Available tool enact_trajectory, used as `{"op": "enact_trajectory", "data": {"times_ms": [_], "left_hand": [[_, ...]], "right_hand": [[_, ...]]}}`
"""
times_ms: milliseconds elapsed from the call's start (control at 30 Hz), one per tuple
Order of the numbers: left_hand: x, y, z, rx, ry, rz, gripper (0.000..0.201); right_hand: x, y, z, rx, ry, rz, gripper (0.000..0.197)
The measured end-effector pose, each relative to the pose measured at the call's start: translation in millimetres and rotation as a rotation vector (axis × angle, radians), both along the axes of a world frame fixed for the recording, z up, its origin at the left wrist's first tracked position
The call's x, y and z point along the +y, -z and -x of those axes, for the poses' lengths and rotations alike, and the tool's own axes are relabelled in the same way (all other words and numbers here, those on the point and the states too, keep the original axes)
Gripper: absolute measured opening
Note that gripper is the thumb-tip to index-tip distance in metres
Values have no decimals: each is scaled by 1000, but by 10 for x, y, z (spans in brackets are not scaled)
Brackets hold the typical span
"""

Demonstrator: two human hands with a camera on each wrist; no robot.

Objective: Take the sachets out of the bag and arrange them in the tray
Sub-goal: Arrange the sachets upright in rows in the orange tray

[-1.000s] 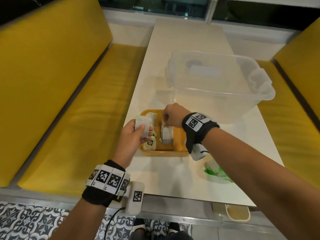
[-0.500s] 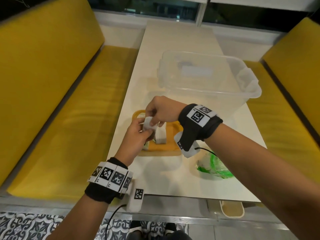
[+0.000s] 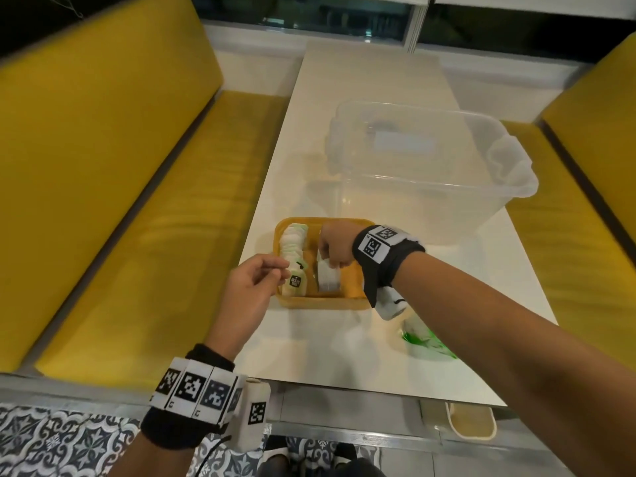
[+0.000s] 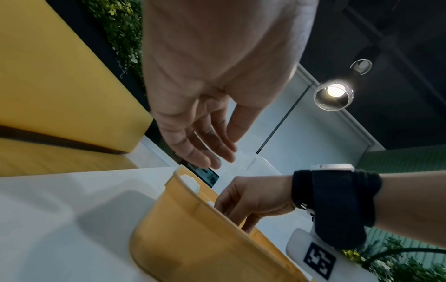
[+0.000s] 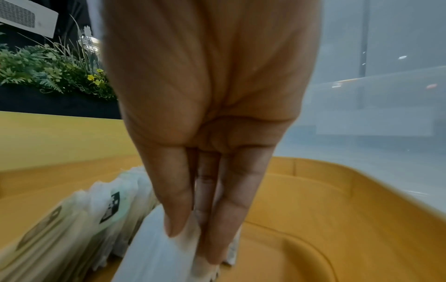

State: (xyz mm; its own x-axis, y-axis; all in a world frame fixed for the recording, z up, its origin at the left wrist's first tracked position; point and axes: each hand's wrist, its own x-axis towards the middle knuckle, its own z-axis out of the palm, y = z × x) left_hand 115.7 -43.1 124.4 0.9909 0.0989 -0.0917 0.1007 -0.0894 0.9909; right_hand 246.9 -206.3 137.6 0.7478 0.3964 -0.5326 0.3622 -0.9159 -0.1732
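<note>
Nearest the viewer, a patterned grey-and-white tiled floor is seen below the edge of a long white desk. Black wrist straps with square black-and-white coded markers are worn on both arms. Over the desk's near left side, the left hand is held with relaxed fingers and nothing in it, just beside the yellow tray. Near the right edge a crumpled clear bag with green print is laid flat. Inside the tray, a row of pale sachets is stood on edge along the left compartment; dark lettering is carried by the front one, too small to be read. A white stack of sachets in the next compartment is pinched by the right hand, its fingers being pointed downward. Beyond the tray a large clear plastic tub is set. Yellow padded benches are placed on both sides, and dark windows are seen at the far end.
</note>
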Motion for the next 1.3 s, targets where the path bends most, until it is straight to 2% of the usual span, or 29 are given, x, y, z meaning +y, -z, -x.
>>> {"op": "enact_trajectory", "data": {"times_ms": [233, 467, 667, 767, 1000, 1133, 1233, 1300], "left_hand": [[-152, 42, 27, 20, 55, -30, 22], [-424, -2, 72, -11, 146, -29, 19], [-813, -23, 108, -26, 264, -12, 22], [-1032, 28, 150, -36, 344, -38, 24], [-1540, 222, 242, -68, 456, -182, 25], [-1761, 300, 226, -32, 496, -241, 47], [-1857, 339, 204, -46, 494, -190, 57], [-1903, 358, 201, -63, 490, -183, 55]], "right_hand": [[-246, -203, 30, -140, 44, -89, 16], [-1055, -561, 419, -263, 293, -332, 6], [-1846, -570, 984, -228, 472, -234, 10], [-2067, -408, 1181, -181, 481, -146, 8], [-1995, -58, 1414, -131, 452, -205, 39], [-2004, -115, 1474, -251, 420, -346, 22], [-1948, -76, 1517, -199, 329, -276, 15], [-1897, 15, 1541, -170, 317, -240, 19]]}}
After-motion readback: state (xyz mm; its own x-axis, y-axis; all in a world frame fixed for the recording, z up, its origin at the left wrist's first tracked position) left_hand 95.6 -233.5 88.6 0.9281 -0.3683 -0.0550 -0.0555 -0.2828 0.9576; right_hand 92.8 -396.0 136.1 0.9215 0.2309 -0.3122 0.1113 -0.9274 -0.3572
